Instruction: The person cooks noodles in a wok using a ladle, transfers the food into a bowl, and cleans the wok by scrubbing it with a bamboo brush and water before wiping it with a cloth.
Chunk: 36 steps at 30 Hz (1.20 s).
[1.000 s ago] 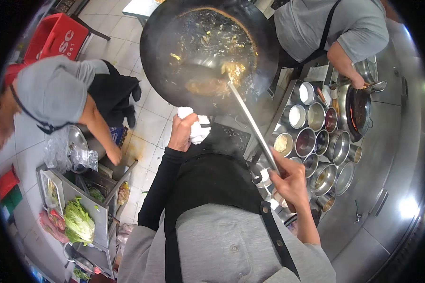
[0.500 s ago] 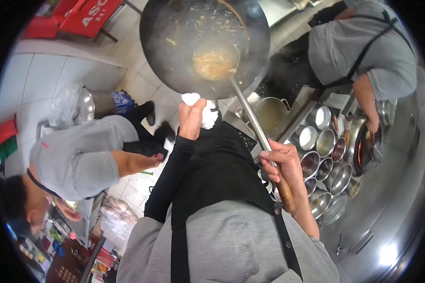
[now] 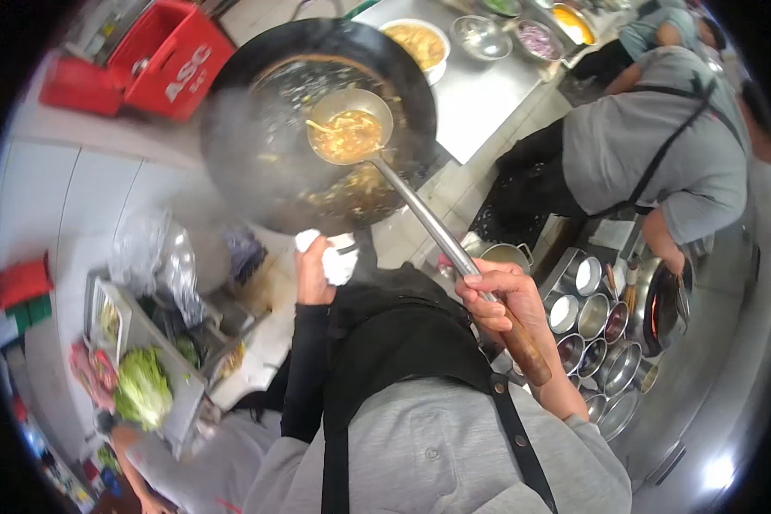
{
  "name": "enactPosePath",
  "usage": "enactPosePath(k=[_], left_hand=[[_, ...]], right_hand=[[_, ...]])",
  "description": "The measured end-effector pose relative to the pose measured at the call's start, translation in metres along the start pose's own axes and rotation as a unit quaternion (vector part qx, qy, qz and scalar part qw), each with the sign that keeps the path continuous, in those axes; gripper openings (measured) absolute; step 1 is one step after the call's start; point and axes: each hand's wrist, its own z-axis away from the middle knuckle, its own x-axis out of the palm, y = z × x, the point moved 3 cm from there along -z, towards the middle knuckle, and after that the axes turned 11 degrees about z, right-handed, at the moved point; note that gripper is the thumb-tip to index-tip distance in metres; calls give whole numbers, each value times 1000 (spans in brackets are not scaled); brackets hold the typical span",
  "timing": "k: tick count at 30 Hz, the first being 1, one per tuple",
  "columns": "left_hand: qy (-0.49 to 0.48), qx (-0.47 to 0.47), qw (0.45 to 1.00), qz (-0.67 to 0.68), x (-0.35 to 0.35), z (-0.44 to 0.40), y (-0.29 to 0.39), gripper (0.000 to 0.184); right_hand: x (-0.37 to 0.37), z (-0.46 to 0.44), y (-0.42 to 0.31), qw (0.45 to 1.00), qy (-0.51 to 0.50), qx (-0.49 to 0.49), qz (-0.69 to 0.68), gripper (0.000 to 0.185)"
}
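A dark steaming wok (image 3: 223, 111) with brown liquid and food bits fills the upper middle. My left hand (image 3: 313, 276) is closed on a folded white cloth (image 3: 341, 264) at the wok's near edge; any handle beneath the cloth is hidden. A metal ladle (image 3: 428, 218) with a wooden grip end is held in my right hand (image 3: 516, 301), fingers wrapped round its shaft. Its bowl hangs over the wok, holding soup (image 3: 351, 135) with strips of food. Beyond the wok, a white bowl (image 3: 438, 73) of similar-looking soup stands on a steel counter (image 3: 471, 120).
Metal bowls (image 3: 481, 38) of ingredients share the counter. On the right, a co-worker (image 3: 660, 137) reaches toward another wok beside several seasoning pots (image 3: 593, 317). A red crate (image 3: 180, 77) stands upper left. Lower left are a lettuce (image 3: 142, 390) and another person (image 3: 206, 454).
The wok and my left hand have shifted left, and the ladle with them. The counter with the white bowl has come into view. The left co-worker has moved toward the bottom edge.
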Motion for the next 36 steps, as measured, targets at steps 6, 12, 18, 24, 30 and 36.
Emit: enactPosePath(k=[6, 12, 18, 24, 30, 36], left_hand=[[-56, 17, 998, -25, -35, -114, 51, 10], [-87, 18, 994, -57, -18, -170, 106, 8], [-68, 9, 995, -69, -17, -202, 128, 11], [-73, 4, 996, -42, -3, -200, 136, 11], [-58, 5, 998, -37, 10, -190, 143, 12], [-80, 5, 995, -51, -2, -202, 141, 10]], right_hand=[[25, -59, -61, 990, -29, -112, -83, 46], [40, -123, -131, 932, 181, -208, 237, 32], [27, -171, -141, 636, 348, -298, 621, 44], [16, -153, -112, 539, 368, -403, 642, 57], [4, -160, -79, 506, 401, -493, 583, 59], [-9, -178, -78, 753, 352, -326, 450, 50]])
